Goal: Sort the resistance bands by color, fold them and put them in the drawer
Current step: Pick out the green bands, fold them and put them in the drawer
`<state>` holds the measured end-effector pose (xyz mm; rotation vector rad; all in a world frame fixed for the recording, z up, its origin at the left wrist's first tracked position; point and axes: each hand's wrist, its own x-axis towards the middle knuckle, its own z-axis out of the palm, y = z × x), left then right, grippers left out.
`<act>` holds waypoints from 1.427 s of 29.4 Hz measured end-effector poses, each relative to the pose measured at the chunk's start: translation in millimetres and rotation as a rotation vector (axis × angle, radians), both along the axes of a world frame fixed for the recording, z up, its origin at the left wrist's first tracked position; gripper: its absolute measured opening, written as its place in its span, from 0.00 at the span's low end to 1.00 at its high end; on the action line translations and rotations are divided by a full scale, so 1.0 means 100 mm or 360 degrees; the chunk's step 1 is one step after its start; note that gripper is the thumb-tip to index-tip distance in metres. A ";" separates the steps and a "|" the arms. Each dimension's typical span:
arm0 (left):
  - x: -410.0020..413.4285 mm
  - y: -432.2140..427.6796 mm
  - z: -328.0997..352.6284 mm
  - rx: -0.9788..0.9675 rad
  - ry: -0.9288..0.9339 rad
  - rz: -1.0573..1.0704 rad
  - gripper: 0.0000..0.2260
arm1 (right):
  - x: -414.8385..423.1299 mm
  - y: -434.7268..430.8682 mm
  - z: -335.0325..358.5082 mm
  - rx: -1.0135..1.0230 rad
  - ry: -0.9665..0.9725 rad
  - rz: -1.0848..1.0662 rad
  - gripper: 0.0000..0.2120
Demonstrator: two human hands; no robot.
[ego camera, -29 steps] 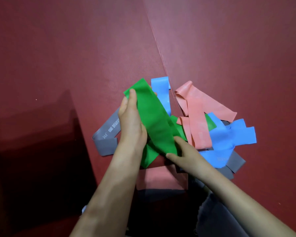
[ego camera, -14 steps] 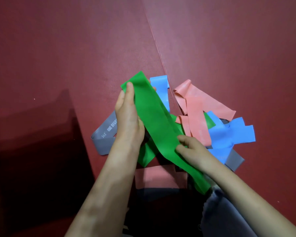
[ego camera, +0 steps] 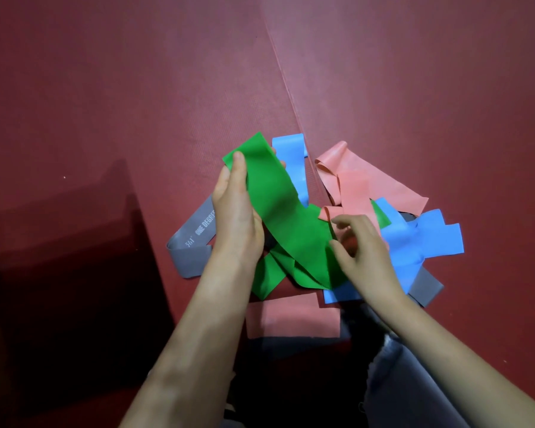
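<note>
Right hand (ego camera: 363,251) now off green band (ego camera: 278,205)

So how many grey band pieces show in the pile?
2. One grey piece with white lettering lies left of the left hand; another grey piece sticks out under the blue ones at the right edge. They may be one band; more may be hidden.

Smooth, matt rubbery green band (ego camera: 278,205); finely ribbed matt mat (ego camera: 136,103)

The left hand (ego camera: 237,217) hides part of the grey band's (ego camera: 189,242) lettering.
</note>
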<state>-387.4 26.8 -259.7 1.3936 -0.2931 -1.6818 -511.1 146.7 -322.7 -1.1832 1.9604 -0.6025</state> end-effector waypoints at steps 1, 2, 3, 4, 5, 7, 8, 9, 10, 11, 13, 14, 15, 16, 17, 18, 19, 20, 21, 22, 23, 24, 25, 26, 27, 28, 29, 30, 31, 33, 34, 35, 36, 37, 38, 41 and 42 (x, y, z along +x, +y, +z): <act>0.00 0.00 0.00 -0.0001 0.0002 0.0002 0.10 | 0.00 -0.03 0.01 -0.0028 0.0021 0.0075 0.18; 0.00 0.00 0.00 -0.0004 0.0000 0.0004 0.10 | 0.00 -0.07 -0.01 -0.0016 0.0041 0.0180 0.22; 0.00 0.00 0.00 -0.0008 -0.0002 0.0004 0.10 | -0.01 -0.12 -0.02 0.0065 0.0067 0.0297 0.25; 0.00 0.00 0.01 -0.0010 -0.0002 0.0003 0.10 | -0.01 -0.16 -0.05 0.0173 0.0119 0.0421 0.27; -0.01 -0.01 0.01 -0.0013 0.0001 0.0000 0.10 | -0.01 -0.20 -0.07 0.0287 0.0184 0.0535 0.26; -0.01 -0.03 0.02 -0.0024 0.0006 0.0004 0.10 | 0.02 -0.25 -0.07 0.0320 0.0246 0.0624 0.19; 0.00 -0.04 0.03 -0.0034 0.0015 0.0023 0.10 | 0.04 -0.25 -0.06 0.0235 0.0198 0.0574 0.14; 0.02 -0.07 0.04 -0.0055 0.0021 0.0050 0.10 | 0.06 -0.23 -0.03 0.0140 0.0117 0.0485 0.11; 0.04 -0.11 0.05 -0.0086 0.0015 0.0078 0.10 | 0.08 -0.19 0.00 0.0052 0.0029 0.0404 0.11; 0.06 -0.15 0.07 -0.0128 0.0003 0.0101 0.11 | 0.09 -0.15 0.05 -0.0020 -0.0048 0.0360 0.12; 0.11 -0.22 0.14 -0.0213 -0.0025 0.0117 0.11 | 0.13 -0.07 0.13 -0.0146 -0.0112 0.0335 0.14; 0.14 -0.25 0.18 -0.0245 -0.0040 0.0105 0.11 | 0.15 -0.04 0.17 -0.0209 -0.0076 0.0351 0.12; 0.16 -0.28 0.22 -0.0274 -0.0057 0.0078 0.11 | 0.19 -0.01 0.21 -0.0288 0.0013 0.0386 0.09; 0.17 -0.29 0.25 -0.0299 -0.0077 0.0036 0.11 | 0.22 0.01 0.24 -0.0382 0.0105 0.0427 0.06; 0.18 -0.30 0.28 -0.0316 -0.0102 -0.0013 0.11 | 0.25 0.03 0.26 -0.0480 0.0141 0.0466 0.05; 0.19 -0.30 0.30 -0.0326 -0.0130 -0.0055 0.11 | 0.28 0.04 0.27 -0.0529 0.0088 0.0492 0.04; 0.19 -0.30 0.31 -0.0329 -0.0155 -0.0086 0.11 | 0.31 0.04 0.29 -0.0501 -0.0047 0.0489 0.03; 0.19 -0.29 0.31 -0.0329 -0.0177 -0.0108 0.11 | 0.33 0.04 0.31 -0.0411 -0.0206 0.0465 0.03; 0.18 -0.29 0.30 -0.0321 -0.0196 -0.0124 0.11 | 0.34 0.03 0.31 -0.0300 -0.0331 0.0452 0.05; 0.18 -0.28 0.29 -0.0306 -0.0214 -0.0140 0.12 | 0.36 0.02 0.31 -0.0214 -0.0386 0.0481 0.09; 0.19 -0.27 0.27 -0.0290 -0.0237 -0.0160 0.11 | 0.38 0.00 0.30 -0.0135 -0.0440 0.0541 0.12; 0.19 -0.26 0.25 -0.0274 -0.0260 -0.0185 0.11 | 0.41 -0.01 0.29 -0.0032 -0.0545 0.0587 0.12; 0.20 -0.25 0.23 -0.0257 -0.0283 -0.0211 0.11 | 0.43 -0.03 0.27 0.0088 -0.0681 0.0606 0.12; 0.21 -0.24 0.21 -0.0236 -0.0303 -0.0234 0.11 | 0.45 -0.05 0.25 0.0202 -0.0779 0.0607 0.13; 0.22 -0.23 0.19 -0.0209 -0.0316 -0.0248 0.11 | 0.46 -0.05 0.22 0.0294 -0.0817 0.0622 0.12; 0.23 -0.21 0.17 -0.0181 -0.0323 -0.0254 0.11 | 0.46 -0.04 0.19 0.0369 -0.0750 0.0658 0.09; 0.24 -0.19 0.14 -0.0158 -0.0329 -0.0257 0.11 | 0.45 -0.03 0.15 0.0418 -0.0642 0.0695 0.09; 0.25 -0.17 0.11 -0.0139 -0.0340 -0.0259 0.11 | 0.44 0.00 0.11 0.0427 -0.0522 0.0685 0.15; 0.25 -0.15 0.08 -0.0119 -0.0354 -0.0264 0.11 | 0.39 0.03 0.07 0.0411 -0.0409 0.0632 0.18; 0.27 -0.10 0.01 -0.0077 -0.0394 -0.0280 0.11 | 0.28 0.08 0.01 0.0415 -0.0195 0.0531 0.19; 0.27 -0.07 -0.01 -0.0059 -0.0407 -0.0284 0.11 | 0.20 0.12 -0.02 0.0438 -0.0073 0.0543 0.17; 0.27 -0.05 -0.03 -0.0042 -0.0414 -0.0283 0.11 | 0.13 0.16 -0.06 0.0455 0.0058 0.0597 0.16; 0.28 -0.04 -0.05 -0.0025 -0.0415 -0.0281 0.11 | 0.06 0.20 -0.10 0.0453 0.0180 0.0674 0.14; 0.28 -0.02 -0.06 -0.0011 -0.0411 -0.0278 0.11 | 0.01 0.24 -0.13 0.0411 0.0315 0.0755 0.12; 0.27 -0.01 -0.07 0.0000 -0.0404 -0.0272 0.11 | -0.02 0.27 -0.14 0.0350 0.0470 0.0850 0.10; 0.25 0.00 -0.09 0.0034 -0.0399 -0.0260 0.11 | -0.01 0.36 -0.21 0.0052 0.0910 0.1064 0.11; 0.24 0.00 -0.09 0.0049 -0.0397 -0.0254 0.11 | 0.01 0.37 -0.21 -0.0007 0.0992 0.1115 0.13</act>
